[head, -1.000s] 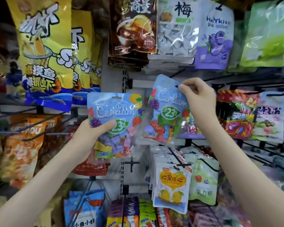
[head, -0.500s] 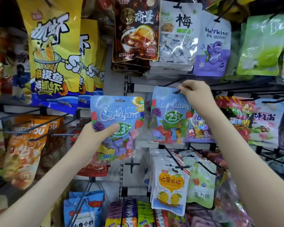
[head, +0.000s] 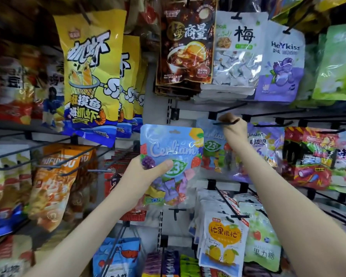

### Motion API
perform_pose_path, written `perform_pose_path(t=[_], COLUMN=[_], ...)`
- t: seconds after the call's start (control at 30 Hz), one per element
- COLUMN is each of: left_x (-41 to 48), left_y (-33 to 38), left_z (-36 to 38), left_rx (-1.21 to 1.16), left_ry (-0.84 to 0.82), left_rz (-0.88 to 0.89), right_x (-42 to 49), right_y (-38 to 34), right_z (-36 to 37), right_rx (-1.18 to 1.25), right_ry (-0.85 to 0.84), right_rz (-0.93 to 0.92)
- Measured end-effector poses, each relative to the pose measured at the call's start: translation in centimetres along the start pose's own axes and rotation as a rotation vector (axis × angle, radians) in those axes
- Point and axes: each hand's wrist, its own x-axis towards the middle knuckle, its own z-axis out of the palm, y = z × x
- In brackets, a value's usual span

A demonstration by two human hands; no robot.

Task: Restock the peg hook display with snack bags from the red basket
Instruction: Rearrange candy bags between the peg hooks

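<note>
My left hand (head: 143, 173) grips a light-blue Cerliam candy bag (head: 171, 154) by its lower left side, with the thumb across the green 23 label, and holds it upright in front of the display. My right hand (head: 233, 128) pinches the top edge of a second Cerliam bag (head: 213, 150) at the black peg hook (head: 226, 123); the hook's tip crosses the fingers. That bag hangs below the hand, partly hidden behind the first bag. The red basket is out of view.
Yellow shrimp-snack bags (head: 90, 76) hang upper left, a brown plum bag (head: 186, 48) and a purple HeYkiss bag (head: 282, 64) above. Bare black hooks (head: 28, 154) jut out at the left. White mango-candy bags (head: 224, 236) hang below, red packs (head: 312, 156) to the right.
My right hand has carried its bag up and back onto the peg hook. My left hand with the other bag has stayed level, and my view has tilted upward.
</note>
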Motion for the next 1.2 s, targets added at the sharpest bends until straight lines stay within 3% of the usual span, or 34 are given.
perform_pose_path(t=[0.13,0.2,0.23,0.3,0.4,0.57,0.7,0.8,0.87,1.03,1.2], left_x=[0.5,1.1,1.4,2.1,2.9,4.7,6.3,6.5,6.8,6.9,6.1], left_y=[-0.2,-0.3,-0.4,-0.5,-0.5,-0.5,0.0,0.0,-0.3,-0.6,-0.6], left_z=[1.0,2.0,2.6,4.2,6.9,10.0,11.0,11.4,11.6,12.2,12.5], left_rx=[-0.024,-0.047,-0.048,-0.048,0.004,-0.019,0.174,0.618,0.769,0.859,0.836], left_ry=[-0.038,-0.066,-0.081,-0.105,-0.174,-0.141,0.007,0.126,0.106,0.059,0.065], left_rz=[-0.005,-0.019,-0.023,-0.038,-0.067,-0.126,0.033,0.296,0.485,0.595,0.598], right_x=[-3.2,-6.0,-7.6,-9.8,-10.7,-9.4,-7.9,-6.9,-6.5,-6.1,-5.4], right_y=[-0.7,-1.3,-1.8,-2.8,-3.6,-3.1,-3.5,-4.5,-4.7,-3.1,-2.7], right_z=[-1.3,-2.4,-2.9,-3.7,-4.4,-6.7,-7.8,-7.8,-7.6,-8.1,-8.1], right_rx=[0.054,0.241,0.386,0.631,0.67,0.739,0.655,0.642,0.668,0.714,0.785], right_ry=[0.179,0.251,0.209,-0.028,-0.296,-0.17,-0.113,-0.127,-0.15,-0.24,-0.305], right_rz=[-0.06,-0.048,-0.023,0.019,0.08,0.179,0.187,0.187,0.193,0.252,0.283])
